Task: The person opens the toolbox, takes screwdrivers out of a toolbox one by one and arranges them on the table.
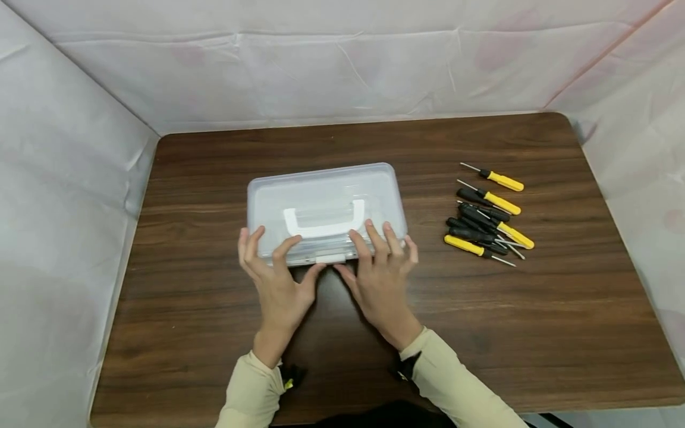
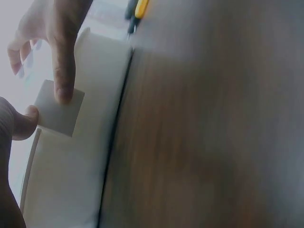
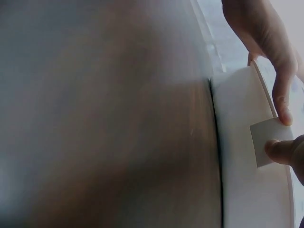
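A clear plastic storage box [image 1: 321, 190] with its lid down lies on the table, its white carrying handle [image 1: 323, 230] flat on the lid. My left hand [image 1: 278, 291] rests spread fingers on the lid's left front part, with its thumb at the upper edge of the white latch [image 1: 330, 259]. On the other side, my right hand [image 1: 382, 297] lays its fingers on the lid and touches the same latch with its thumb. Both wrist views show the two thumbs on the latch [image 2: 54, 116] against the box's front wall [image 3: 242, 190]. Neither hand lifts the box.
Several screwdrivers with yellow handles [image 1: 505, 181] and black handles [image 1: 471, 233] lie in a loose pile on the brown wooden table [image 1: 214, 166], right of the box. White sheeting [image 1: 321, 77] hangs behind the table and at both sides.
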A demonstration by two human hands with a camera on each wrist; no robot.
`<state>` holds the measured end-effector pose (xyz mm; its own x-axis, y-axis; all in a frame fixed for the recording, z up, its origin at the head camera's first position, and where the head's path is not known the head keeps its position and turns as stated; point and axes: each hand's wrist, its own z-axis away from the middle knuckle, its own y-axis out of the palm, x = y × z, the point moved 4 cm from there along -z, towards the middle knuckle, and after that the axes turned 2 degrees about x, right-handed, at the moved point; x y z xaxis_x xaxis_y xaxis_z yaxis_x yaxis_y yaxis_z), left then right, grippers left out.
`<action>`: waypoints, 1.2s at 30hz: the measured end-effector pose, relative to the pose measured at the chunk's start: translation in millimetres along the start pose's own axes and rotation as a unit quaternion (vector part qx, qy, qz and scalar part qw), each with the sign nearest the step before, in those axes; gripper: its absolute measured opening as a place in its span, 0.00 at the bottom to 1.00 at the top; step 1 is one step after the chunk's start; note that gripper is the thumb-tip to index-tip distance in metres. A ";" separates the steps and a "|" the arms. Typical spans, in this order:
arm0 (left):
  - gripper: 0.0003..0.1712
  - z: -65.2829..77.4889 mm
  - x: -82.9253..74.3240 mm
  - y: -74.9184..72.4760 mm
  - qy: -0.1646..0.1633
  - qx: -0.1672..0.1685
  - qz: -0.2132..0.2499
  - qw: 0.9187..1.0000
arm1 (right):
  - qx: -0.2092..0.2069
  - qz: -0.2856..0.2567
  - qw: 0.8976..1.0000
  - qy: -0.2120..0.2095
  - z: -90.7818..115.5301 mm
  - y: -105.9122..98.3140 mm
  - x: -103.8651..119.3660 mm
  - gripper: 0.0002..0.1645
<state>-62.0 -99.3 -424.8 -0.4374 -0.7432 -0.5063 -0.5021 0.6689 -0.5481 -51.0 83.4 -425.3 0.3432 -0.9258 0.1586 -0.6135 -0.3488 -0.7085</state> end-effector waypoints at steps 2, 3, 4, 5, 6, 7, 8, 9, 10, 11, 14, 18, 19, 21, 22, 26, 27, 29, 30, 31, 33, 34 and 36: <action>0.37 -6.0 13.9 -8.5 -0.007 -0.007 -0.005 1.000 | 0.016 0.015 1.000 -0.007 -9.2 10.8 11.9 0.48; 0.37 -9.3 21.1 -12.8 -0.012 -0.009 -0.008 1.000 | 0.023 0.025 0.999 -0.011 -14.3 16.5 18.3 0.48; 0.37 -12.7 28.2 -16.9 -0.018 -0.010 -0.011 1.000 | 0.029 0.035 0.999 -0.016 -19.5 22.1 24.6 0.49; 0.38 -16.4 35.6 -21.3 -0.024 -0.013 -0.015 1.000 | 0.036 0.047 0.998 -0.021 -25.0 28.0 31.2 0.49; 0.39 -19.9 42.7 -25.0 -0.030 -0.016 -0.019 0.999 | 0.041 0.055 0.997 -0.026 -30.3 33.6 37.3 0.50; 0.39 -23.3 49.6 -28.5 -0.036 -0.018 -0.024 0.999 | 0.047 0.059 0.997 -0.031 -35.8 39.0 43.3 0.50; 0.39 -26.7 56.4 -31.9 -0.042 -0.017 -0.029 0.999 | 0.054 0.061 0.996 -0.035 -41.1 44.3 49.0 0.49; 0.40 -30.2 63.1 -35.0 -0.047 -0.018 -0.032 0.998 | 0.060 0.060 0.996 -0.039 -46.3 49.3 54.5 0.49; 0.40 -33.8 69.8 -37.9 -0.050 -0.020 -0.035 0.998 | 0.068 0.059 0.995 -0.042 -51.5 54.0 59.5 0.48; 0.41 -37.5 76.4 -40.6 -0.053 -0.021 -0.037 0.998 | 0.076 0.056 0.995 -0.044 -56.8 59.0 64.4 0.47; 0.41 -49.7 96.6 -48.0 -0.056 -0.025 -0.046 0.997 | 0.098 0.050 0.993 -0.051 -73.7 73.5 77.4 0.45; 0.42 -67.1 122.9 -54.7 -0.056 -0.036 -0.052 0.996 | 0.110 0.055 0.991 -0.056 -96.3 93.2 91.9 0.43; 0.42 -71.3 128.8 -55.3 -0.056 -0.035 -0.052 0.996 | 0.112 0.058 0.990 -0.057 -101.1 98.3 94.7 0.43; 0.42 -79.9 139.9 -54.9 -0.060 -0.029 -0.049 0.997 | 0.114 0.072 0.989 -0.058 -110.3 107.9 98.3 0.43; 0.42 -84.0 144.6 -53.7 -0.063 -0.024 -0.049 0.997 | 0.117 0.078 0.988 -0.058 -114.1 112.6 99.0 0.44; 0.42 -103.4 161.5 -45.6 -0.066 -0.007 -0.049 0.997 | 0.143 0.103 0.983 -0.055 -131.7 127.5 97.5 0.44; 0.42 -107.9 164.9 -44.1 -0.067 -0.005 -0.050 0.997 | 0.153 0.108 0.981 -0.055 -136.0 130.8 97.3 0.44; 0.42 -116.1 171.2 -42.0 -0.067 -0.002 -0.051 0.996 | 0.171 0.111 0.978 -0.054 -144.0 136.6 97.5 0.45; 0.42 -119.3 174.2 -41.9 -0.070 0.002 -0.052 0.996 | 0.177 0.113 0.976 -0.055 -147.3 139.5 98.4 0.45; 0.42 -122.3 176.9 -42.2 -0.073 0.003 -0.053 0.996 | 0.182 0.112 0.975 -0.055 -150.6 142.6 99.7 0.45; 0.43 -126.8 182.2 -44.1 -0.076 0.007 -0.056 0.996 | 0.189 0.110 0.974 -0.057 -155.9 148.4 103.7 0.45; 0.43 -128.9 185.0 -45.5 -0.077 0.009 -0.058 0.995 | 0.192 0.109 0.974 -0.057 -158.2 151.0 105.8 0.45; 0.44 -132.5 190.4 -48.8 -0.079 0.011 -0.064 0.995 | 0.199 0.107 0.972 -0.059 -162.6 156.1 110.5 0.46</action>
<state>-219.6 -275.4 -406.2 -0.2471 -0.8115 -0.5295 -0.5285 0.5709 -0.6283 -224.4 -97.2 -406.6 0.3319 -0.9393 -0.0865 -0.3639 -0.0429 -0.9304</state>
